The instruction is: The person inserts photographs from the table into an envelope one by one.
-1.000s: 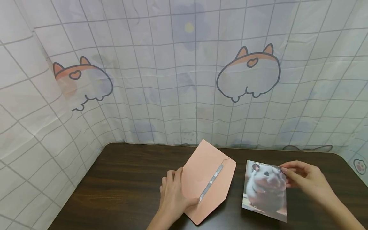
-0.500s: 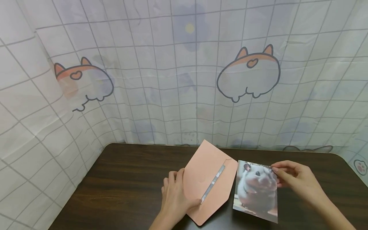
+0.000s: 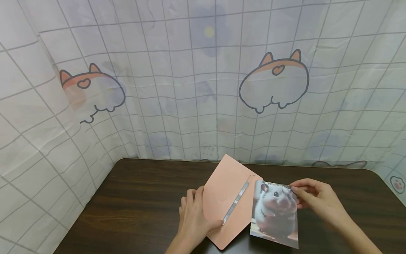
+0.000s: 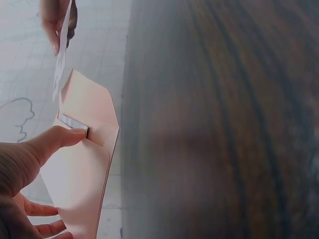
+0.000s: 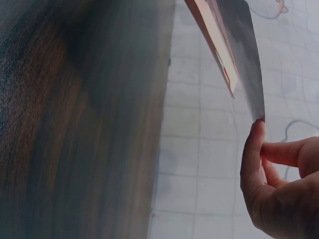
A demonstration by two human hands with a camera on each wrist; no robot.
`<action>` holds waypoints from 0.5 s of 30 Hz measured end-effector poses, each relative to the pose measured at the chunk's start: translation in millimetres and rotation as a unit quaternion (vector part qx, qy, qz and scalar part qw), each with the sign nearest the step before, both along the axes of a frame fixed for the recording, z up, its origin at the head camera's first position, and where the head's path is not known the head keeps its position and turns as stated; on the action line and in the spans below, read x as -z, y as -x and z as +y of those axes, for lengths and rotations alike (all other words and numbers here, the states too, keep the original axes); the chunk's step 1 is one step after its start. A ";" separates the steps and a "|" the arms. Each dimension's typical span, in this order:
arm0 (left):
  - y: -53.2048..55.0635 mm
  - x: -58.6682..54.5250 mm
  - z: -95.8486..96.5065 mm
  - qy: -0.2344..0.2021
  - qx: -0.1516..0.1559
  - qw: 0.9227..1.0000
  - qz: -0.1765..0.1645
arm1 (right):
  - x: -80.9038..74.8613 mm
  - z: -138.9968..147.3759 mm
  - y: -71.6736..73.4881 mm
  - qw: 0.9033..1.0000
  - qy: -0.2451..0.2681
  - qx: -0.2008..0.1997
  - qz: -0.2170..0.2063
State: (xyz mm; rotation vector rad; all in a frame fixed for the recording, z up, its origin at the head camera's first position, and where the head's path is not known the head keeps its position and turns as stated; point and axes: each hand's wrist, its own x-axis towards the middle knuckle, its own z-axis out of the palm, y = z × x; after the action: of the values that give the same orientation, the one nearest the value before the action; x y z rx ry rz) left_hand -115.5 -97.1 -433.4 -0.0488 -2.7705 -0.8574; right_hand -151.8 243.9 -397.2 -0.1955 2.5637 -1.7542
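Observation:
A pink envelope [image 3: 219, 197] lies tilted in front of me, its flap [image 3: 250, 203] folded open to the right. My left hand [image 3: 193, 218] grips its left side, with the thumb [image 4: 70, 136] at the mouth and the other fingers along the edge. A grey-white strip [image 3: 235, 203] shows in the mouth; what it belongs to is hidden inside. My right hand [image 3: 317, 199] pinches the upper right corner of a photo print [image 3: 275, 213] of a white hamster. The print is held up, its left edge overlapping the flap in the head view.
A dark wood-grain table [image 3: 133, 208] lies beneath both hands. Behind it and along the left hangs a white checked curtain [image 3: 177, 88] with cartoon animal prints.
My right hand has carried the hamster photo leftward, from apart from the envelope to overlapping its flap. The left hand and envelope have shifted only slightly right.

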 end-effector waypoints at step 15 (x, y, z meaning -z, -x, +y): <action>-0.7 -2.5 -0.4 0.023 -0.007 1.000 0.020 | -1.7 -14.5 1.3 1.000 0.006 -0.005 -0.022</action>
State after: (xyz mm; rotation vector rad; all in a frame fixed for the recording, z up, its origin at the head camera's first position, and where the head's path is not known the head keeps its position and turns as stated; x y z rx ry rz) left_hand -114.9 -97.5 -430.9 -0.0550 -2.7491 -0.7808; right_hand -153.1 229.4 -395.4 -0.1684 2.5182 -1.7498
